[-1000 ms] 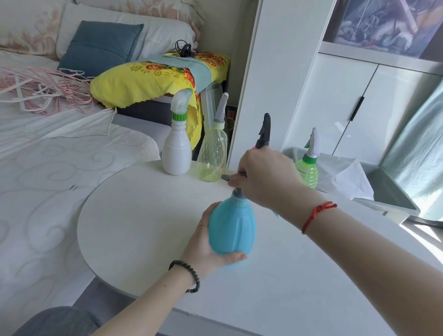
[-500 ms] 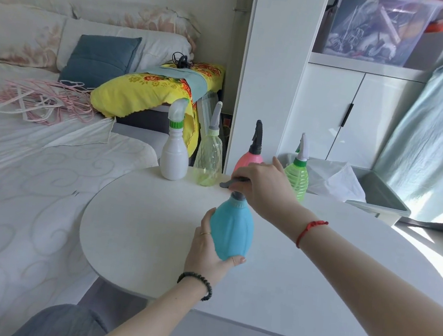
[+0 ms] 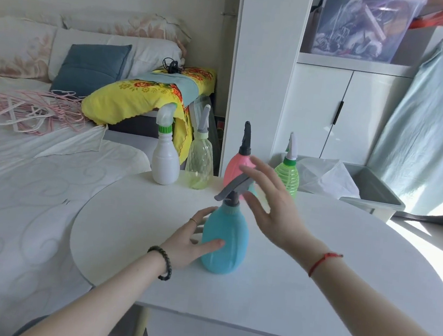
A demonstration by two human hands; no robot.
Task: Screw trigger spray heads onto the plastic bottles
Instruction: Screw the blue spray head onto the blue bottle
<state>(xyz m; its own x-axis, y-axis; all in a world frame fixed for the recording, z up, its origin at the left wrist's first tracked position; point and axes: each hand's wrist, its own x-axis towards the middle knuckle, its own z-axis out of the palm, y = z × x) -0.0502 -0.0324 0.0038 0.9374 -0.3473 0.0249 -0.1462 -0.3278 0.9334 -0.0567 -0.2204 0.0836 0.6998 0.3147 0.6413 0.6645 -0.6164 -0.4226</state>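
Note:
A blue plastic bottle (image 3: 226,241) stands upright on the white round table (image 3: 298,283), with a grey trigger spray head (image 3: 233,187) on its neck, nozzle pointing left. My left hand (image 3: 192,241) rests against the bottle's left side, thumb on its front, fingers loosely spread. My right hand (image 3: 271,204) hovers just right of the spray head, fingers spread, holding nothing. At the table's far edge stand a white bottle (image 3: 165,161), a clear yellowish bottle (image 3: 198,162), a pink bottle (image 3: 239,164) and a green bottle (image 3: 288,173), each with a spray head on.
A bed (image 3: 17,184) with pillows, pink hangers (image 3: 32,111) and a yellow blanket (image 3: 140,96) lies to the left. Behind the table stands a white cabinet (image 3: 341,112). A grey bin (image 3: 373,192) with a white bag sits at the right.
My right hand has let go of the grey spray head and opened, drawing slightly right. My left hand's grip on the blue bottle has loosened.

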